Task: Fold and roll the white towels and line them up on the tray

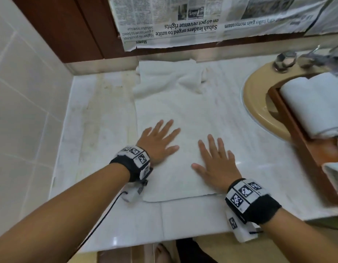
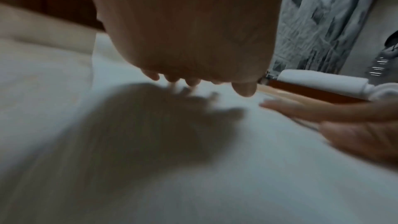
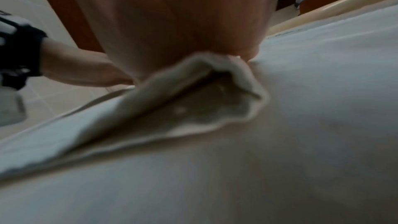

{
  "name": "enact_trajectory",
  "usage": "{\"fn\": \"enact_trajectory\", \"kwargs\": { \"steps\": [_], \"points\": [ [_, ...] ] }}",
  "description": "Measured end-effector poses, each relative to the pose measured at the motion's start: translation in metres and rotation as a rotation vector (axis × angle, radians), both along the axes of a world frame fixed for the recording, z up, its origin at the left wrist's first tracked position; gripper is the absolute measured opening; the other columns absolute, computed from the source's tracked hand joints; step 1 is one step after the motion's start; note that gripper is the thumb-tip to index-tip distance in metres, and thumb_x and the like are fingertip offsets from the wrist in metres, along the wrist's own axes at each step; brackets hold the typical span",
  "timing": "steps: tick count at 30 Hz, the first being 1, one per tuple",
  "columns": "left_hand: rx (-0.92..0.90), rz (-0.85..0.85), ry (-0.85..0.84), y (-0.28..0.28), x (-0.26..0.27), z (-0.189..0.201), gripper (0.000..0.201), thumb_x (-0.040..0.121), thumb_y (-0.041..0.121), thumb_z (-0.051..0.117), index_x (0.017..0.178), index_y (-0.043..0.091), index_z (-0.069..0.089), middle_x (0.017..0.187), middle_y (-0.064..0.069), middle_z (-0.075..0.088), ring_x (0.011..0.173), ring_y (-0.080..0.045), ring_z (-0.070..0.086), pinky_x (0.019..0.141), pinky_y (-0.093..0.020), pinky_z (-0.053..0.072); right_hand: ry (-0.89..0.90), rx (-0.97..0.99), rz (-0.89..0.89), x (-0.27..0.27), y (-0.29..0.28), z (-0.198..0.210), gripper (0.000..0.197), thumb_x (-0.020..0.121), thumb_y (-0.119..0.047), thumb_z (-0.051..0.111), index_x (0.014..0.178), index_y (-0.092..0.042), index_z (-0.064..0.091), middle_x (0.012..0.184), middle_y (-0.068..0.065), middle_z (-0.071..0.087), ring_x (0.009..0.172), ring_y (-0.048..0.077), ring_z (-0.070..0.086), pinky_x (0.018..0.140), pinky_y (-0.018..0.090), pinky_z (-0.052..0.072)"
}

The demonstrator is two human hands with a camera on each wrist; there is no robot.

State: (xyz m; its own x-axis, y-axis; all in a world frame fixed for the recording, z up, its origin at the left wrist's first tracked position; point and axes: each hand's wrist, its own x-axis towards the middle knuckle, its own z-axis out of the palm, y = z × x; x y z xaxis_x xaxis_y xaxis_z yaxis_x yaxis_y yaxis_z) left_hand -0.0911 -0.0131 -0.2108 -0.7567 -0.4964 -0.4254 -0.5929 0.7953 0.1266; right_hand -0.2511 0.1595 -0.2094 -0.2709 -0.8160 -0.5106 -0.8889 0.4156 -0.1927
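Note:
A white towel [image 1: 183, 111] lies folded lengthwise on the marble counter, its far end still rumpled near the wall. My left hand [image 1: 160, 138] lies flat on the towel's near left part, fingers spread and straight. My right hand [image 1: 215, 158] presses flat on its near right part, beside the left. In the left wrist view the left palm [image 2: 193, 31] hovers over the towel [image 2: 193, 185], with the right hand's fingers [image 2: 312, 110] at the right. The right wrist view shows the towel's lifted near corner [image 3: 204, 94] under my right palm. A wooden tray [image 1: 304, 141] at the right holds a rolled white towel [image 1: 312, 105].
A beige sink rim [image 1: 259, 109] curves at the right under the tray, with chrome taps [image 1: 285, 60] behind it. Newspaper [image 1: 202, 18] hangs on the back wall. A tiled wall [image 1: 22, 101] borders the counter's left side. The counter's front edge [image 1: 164, 242] runs near my wrists.

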Motion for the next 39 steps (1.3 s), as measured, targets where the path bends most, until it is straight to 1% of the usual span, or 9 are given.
{"fn": "enact_trajectory", "kwargs": {
  "steps": [4,7,11,14,19,24,31,35,39],
  "points": [
    [-0.018,0.411,-0.084,-0.030,0.059,0.001,0.061,0.096,0.063,0.017,0.151,0.045,-0.004,0.159,0.011,-0.021,0.148,-0.021,-0.014,0.117,-0.054,0.001,0.080,0.069,0.036,-0.001,0.006,0.002,0.076,0.092,-0.070,0.014,0.146,-0.036,-0.026,0.149,-0.006,-0.042,0.143,0.028,-0.029,0.117,0.051,-0.002],
    [-0.058,0.462,-0.158,-0.024,0.070,0.016,0.072,0.094,0.065,0.017,0.154,0.030,-0.001,0.161,-0.003,-0.018,0.148,-0.025,-0.011,0.117,-0.050,0.003,0.058,0.064,-0.007,0.004,0.001,0.007,0.077,0.095,-0.065,0.025,0.151,-0.031,-0.016,0.155,-0.002,-0.033,0.145,0.034,-0.021,0.117,0.051,0.003],
    [0.082,0.118,0.084,0.036,0.058,0.027,0.070,0.096,0.062,0.026,0.153,0.035,-0.004,0.161,0.002,-0.019,0.149,-0.021,-0.011,0.117,-0.048,0.011,-0.073,-0.199,-0.235,0.019,0.005,0.023,0.057,0.095,-0.041,0.050,0.144,-0.017,0.034,0.155,0.010,0.023,0.139,0.032,0.025,0.106,0.042,0.033],
    [0.075,0.118,0.022,0.065,0.070,0.010,0.061,0.097,0.062,0.019,0.151,0.044,-0.003,0.160,0.007,-0.020,0.148,-0.019,-0.013,0.117,-0.048,0.004,-0.238,-0.402,-0.571,0.035,0.025,0.037,0.049,0.095,-0.026,0.052,0.142,-0.017,0.040,0.129,0.017,0.054,0.115,0.033,0.052,0.092,0.034,0.043],
    [-0.011,0.186,0.024,0.076,0.098,-0.006,0.056,0.097,0.061,0.011,0.148,0.050,-0.009,0.157,0.009,-0.028,0.147,-0.021,-0.018,0.117,-0.049,-0.002,-0.269,-0.504,-0.875,0.054,0.057,0.044,0.051,0.094,-0.020,0.051,0.141,-0.020,0.032,0.118,0.020,0.054,0.094,0.030,0.051,0.084,0.036,0.044],
    [-0.065,0.322,-0.052,0.088,0.092,0.002,0.071,0.094,0.066,0.008,0.153,0.029,-0.008,0.158,-0.006,-0.027,0.147,-0.026,-0.020,0.117,-0.049,-0.005,-0.321,-0.395,-0.829,0.061,0.061,0.036,0.050,0.091,-0.017,0.058,0.134,-0.018,0.032,0.109,0.015,0.052,0.086,0.027,0.053,0.073,0.032,0.046],
    [0.094,-0.037,0.075,0.133,0.063,0.001,0.083,0.090,0.069,0.036,0.154,0.033,-0.004,0.160,-0.001,-0.022,0.148,-0.020,-0.014,0.118,-0.045,0.004,-0.609,-0.504,-0.739,0.068,0.075,0.034,0.038,0.076,0.002,0.063,0.105,-0.021,0.055,0.092,0.002,0.055,0.080,0.018,0.055,0.063,0.025,0.044],
    [0.046,0.001,0.156,0.138,0.071,-0.011,0.077,0.092,0.066,0.038,0.153,0.038,0.000,0.159,0.007,-0.022,0.147,-0.014,-0.017,0.118,-0.041,-0.001,-0.360,-0.456,-0.574,0.073,0.078,0.028,0.028,0.084,0.008,0.050,0.103,-0.011,0.061,0.099,0.006,0.058,0.090,0.019,0.054,0.075,0.020,0.039],
    [-0.015,0.055,0.285,0.136,0.083,-0.011,0.063,0.096,0.058,0.037,0.152,0.040,0.015,0.162,0.009,-0.006,0.149,-0.012,-0.004,0.120,-0.041,0.009,-0.130,-0.532,-0.481,0.061,0.081,0.022,0.020,0.088,0.000,0.057,0.100,-0.010,0.069,0.105,0.012,0.061,0.098,0.026,0.056,0.079,0.021,0.034]
  ]
}}
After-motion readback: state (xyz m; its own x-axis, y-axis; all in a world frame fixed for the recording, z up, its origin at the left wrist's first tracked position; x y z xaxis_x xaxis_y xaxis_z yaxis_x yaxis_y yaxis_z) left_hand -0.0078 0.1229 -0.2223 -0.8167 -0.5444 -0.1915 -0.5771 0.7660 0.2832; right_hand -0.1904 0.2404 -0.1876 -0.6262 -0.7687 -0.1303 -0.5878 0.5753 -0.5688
